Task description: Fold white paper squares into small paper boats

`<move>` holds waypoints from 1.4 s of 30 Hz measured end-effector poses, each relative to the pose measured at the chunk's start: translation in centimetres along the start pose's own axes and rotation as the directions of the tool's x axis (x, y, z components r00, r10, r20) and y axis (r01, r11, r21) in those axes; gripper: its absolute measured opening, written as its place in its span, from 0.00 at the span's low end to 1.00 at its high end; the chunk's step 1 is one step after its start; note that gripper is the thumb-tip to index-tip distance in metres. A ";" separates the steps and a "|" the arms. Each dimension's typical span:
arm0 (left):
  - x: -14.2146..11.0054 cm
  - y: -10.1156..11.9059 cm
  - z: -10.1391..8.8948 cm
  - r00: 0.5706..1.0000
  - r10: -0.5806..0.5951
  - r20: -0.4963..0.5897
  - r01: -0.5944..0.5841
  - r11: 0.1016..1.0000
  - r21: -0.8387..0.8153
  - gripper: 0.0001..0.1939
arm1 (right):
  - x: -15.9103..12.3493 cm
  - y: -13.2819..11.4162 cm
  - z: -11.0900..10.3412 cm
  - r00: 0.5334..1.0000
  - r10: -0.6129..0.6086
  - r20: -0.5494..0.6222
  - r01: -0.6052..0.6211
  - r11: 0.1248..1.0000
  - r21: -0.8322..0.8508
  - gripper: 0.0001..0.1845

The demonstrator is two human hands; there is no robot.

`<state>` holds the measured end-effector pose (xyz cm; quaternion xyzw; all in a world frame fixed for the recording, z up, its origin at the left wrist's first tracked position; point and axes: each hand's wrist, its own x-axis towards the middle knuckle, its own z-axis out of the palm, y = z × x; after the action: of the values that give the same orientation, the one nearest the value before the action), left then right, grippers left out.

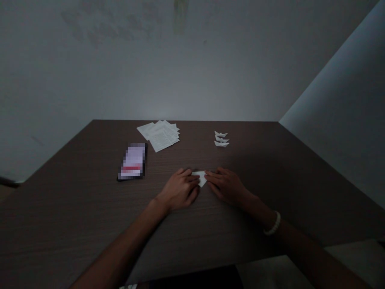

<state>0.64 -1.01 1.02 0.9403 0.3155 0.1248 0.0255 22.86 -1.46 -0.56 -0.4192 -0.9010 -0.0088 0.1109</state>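
You're working low over the wood-grain table (90, 208), and the small folded paper (202, 179) sits near the middle, right between your hands. Your left hand (181, 189) has its fingers over the left end; your right hand (227, 184) has its fingertips at the right corner. Pressing or pinching? I can't tell from here. Watch that pressure: if one side pushes harder, the paper could skew and its crease run crooked. Dim light makes a misaligned edge easy to miss. Far right, three paper boats (221, 144) stand in a close row, light enough, I'd judge, for a careless forward sweep to topple.
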 end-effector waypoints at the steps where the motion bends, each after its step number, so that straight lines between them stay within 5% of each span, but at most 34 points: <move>1: 0.0 -0.1 -0.1 1.000 -0.005 0.002 0.005 1.000 0.007 0.13 | 0.0 0.0 0.0 1.000 0.002 -0.002 -0.002 1.000 0.005 0.18; 14: -0.4 -0.8 -0.1 0.989 -0.136 -0.057 0.142 0.984 0.110 0.18 | 0.0 -0.1 -0.1 1.000 0.015 -0.008 -0.015 1.000 0.027 0.17; 24: -0.4 -0.8 0.8 0.977 -0.157 -0.142 0.173 0.979 0.110 0.15 | 1.0 0.9 0.6 0.989 0.137 -0.064 -0.127 0.981 0.144 0.13; 42: -0.3 -1.8 2.3 0.899 -0.418 -0.131 0.379 0.892 -0.246 0.07 | 3.5 1.4 0.4 0.979 0.195 0.051 -0.202 0.934 0.294 0.08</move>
<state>-0.04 0.34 -1.50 0.8316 0.4880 0.2348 0.1230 21.69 2.14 -0.33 -0.4865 -0.8463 0.1429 0.1635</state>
